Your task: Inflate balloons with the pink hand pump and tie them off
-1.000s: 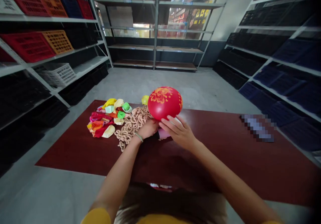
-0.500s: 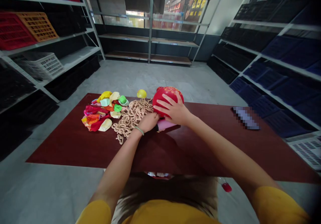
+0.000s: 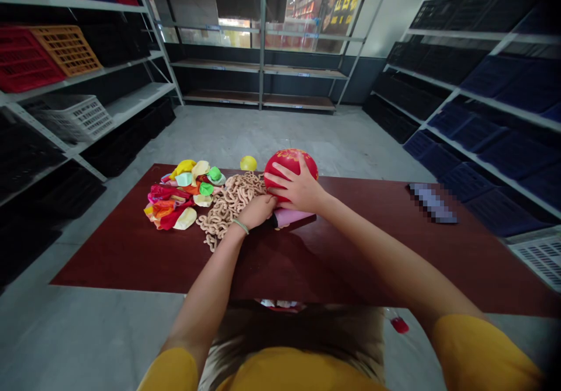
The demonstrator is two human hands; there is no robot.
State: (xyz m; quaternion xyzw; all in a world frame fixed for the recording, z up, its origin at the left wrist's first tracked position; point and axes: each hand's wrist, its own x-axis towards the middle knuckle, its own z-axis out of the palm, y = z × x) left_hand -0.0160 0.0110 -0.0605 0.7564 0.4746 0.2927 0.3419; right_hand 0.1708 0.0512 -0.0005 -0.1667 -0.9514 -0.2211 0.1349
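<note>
A round red balloon (image 3: 293, 158) with gold print rests over the table's far side. My right hand (image 3: 297, 187) lies against its near face, fingers spread wide. At the balloon's lower left, my left hand (image 3: 260, 210) is closed in a pinch; its fingertips meet the balloon's underside, and the neck is hidden there. Just below both hands a pink cylinder with a black end (image 3: 293, 217) lies on the table. Beside my left hand spreads a pile of beige, twisted long balloons (image 3: 234, 201).
Several limp coloured balloons (image 3: 173, 195) are heaped on the left of the dark red table (image 3: 131, 262). A small yellow balloon (image 3: 248, 163) sits at the far edge. A blurred-out flat object (image 3: 433, 203) lies on the right. Shelves with crates (image 3: 65, 49) flank the room.
The red balloon and my right hand have shifted slightly left, and the balloon has turned a little. My left hand keeps its place at the balloon's base.
</note>
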